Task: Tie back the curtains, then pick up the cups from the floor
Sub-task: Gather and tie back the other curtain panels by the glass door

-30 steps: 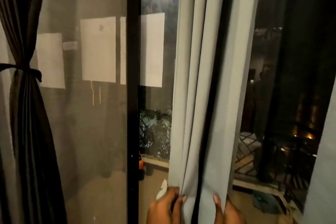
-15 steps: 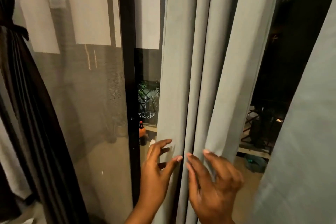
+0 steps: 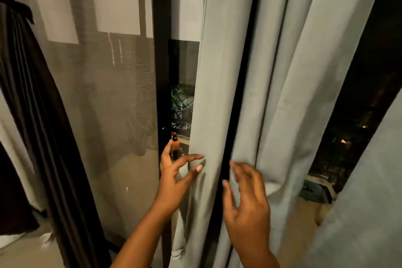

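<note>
A pale grey curtain hangs in loose folds down the middle of the view, in front of a dark window. My left hand is spread open at its left edge, fingertips touching the fabric. My right hand is open too, fingers curled against the folds just right of a dark gap between them. Neither hand holds the cloth. At the far left a dark brown curtain is gathered and bound with a tie. No cups are in view.
A black door frame runs upright left of the grey curtain, with a sheer mesh panel beside it. More grey fabric fills the lower right. An orange object and a plant stand outside the glass.
The view has dropped and moved closer. Both hands let go of the grey curtain's folds, rose higher and opened, fingers now spread against the fabric.
</note>
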